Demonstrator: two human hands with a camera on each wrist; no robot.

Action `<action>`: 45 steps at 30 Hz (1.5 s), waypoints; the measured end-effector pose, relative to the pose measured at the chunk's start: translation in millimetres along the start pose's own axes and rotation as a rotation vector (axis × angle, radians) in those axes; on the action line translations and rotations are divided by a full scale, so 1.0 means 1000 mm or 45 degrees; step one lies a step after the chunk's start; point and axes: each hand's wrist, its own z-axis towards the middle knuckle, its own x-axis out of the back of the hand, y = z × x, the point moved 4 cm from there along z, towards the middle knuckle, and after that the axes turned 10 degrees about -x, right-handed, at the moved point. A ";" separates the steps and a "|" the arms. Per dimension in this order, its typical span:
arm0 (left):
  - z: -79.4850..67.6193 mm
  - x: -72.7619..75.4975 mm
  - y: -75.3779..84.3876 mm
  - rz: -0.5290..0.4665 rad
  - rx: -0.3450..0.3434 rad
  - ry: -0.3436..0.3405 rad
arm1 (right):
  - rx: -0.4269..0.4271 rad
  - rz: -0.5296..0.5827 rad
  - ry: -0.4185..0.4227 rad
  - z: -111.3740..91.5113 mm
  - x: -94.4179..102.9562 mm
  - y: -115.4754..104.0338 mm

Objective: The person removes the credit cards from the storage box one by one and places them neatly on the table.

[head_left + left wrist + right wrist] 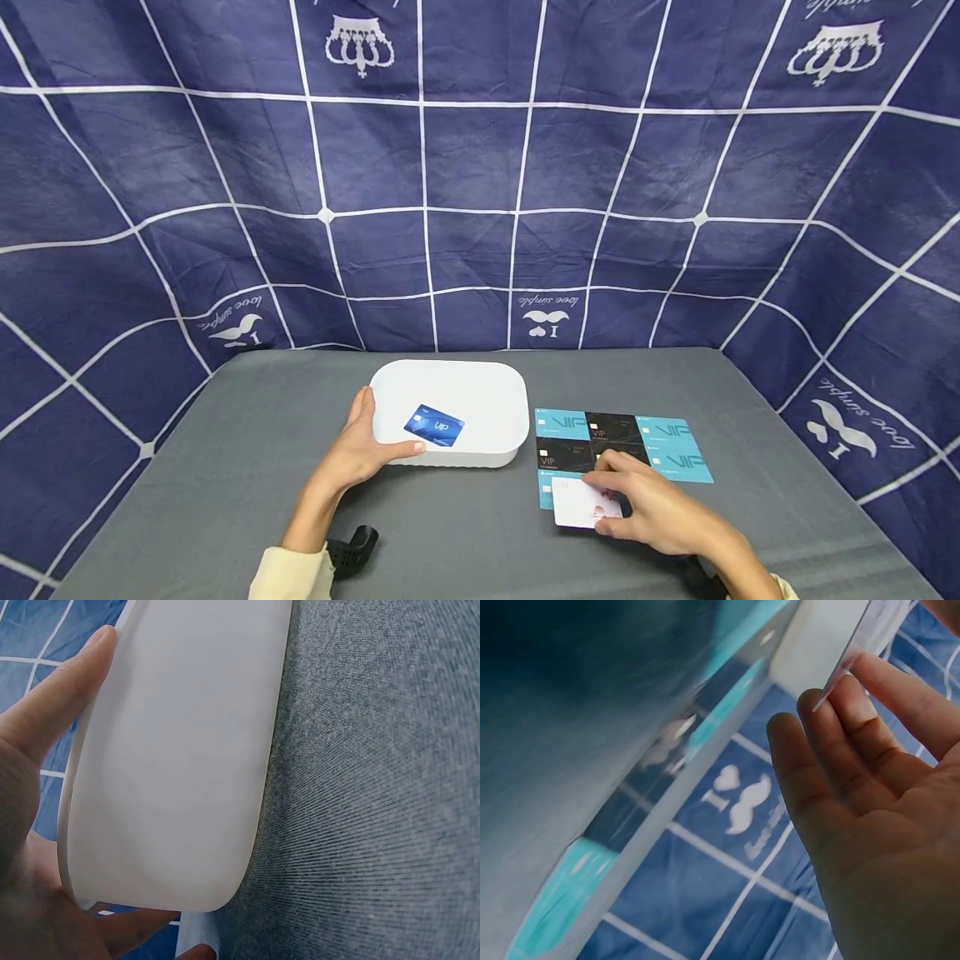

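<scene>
My right hand (pixel 660 508) pinches a white card (pixel 577 502) with a small red print between thumb and fingers. In the head view that card overlaps the lower left of a group of teal cards (pixel 678 464) and black cards (pixel 564 456) laid side by side. The right wrist view shows the held card (pixel 844 660) edge-on at the fingertips. My left hand (pixel 362 442) grips the left end of a white plastic tub (pixel 487 458), thumb over its near rim and fingers along its side. Inside the tub lies a blue VIP card (pixel 435 426).
A grey cloth-covered table (pixel 442 533) bears the tub and cards. Behind and at both sides hangs a dark blue curtain (pixel 472 158) with white grid lines. Black wrist straps (pixel 352 552) sit at the cuffs.
</scene>
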 end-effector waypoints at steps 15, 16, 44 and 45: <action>0.000 0.000 0.000 -0.001 -0.001 0.019 | -0.184 -0.171 0.011 -0.036 0.035 0.057; 0.000 -0.001 0.000 -0.002 0.001 0.021 | -0.192 -0.169 0.006 -0.038 0.035 0.059; 0.000 -0.001 -0.002 0.031 0.010 0.017 | -0.169 -0.181 0.080 -0.037 0.003 0.064; 0.000 -0.001 -0.002 0.030 0.010 0.018 | -0.176 -0.184 0.087 -0.036 0.002 0.064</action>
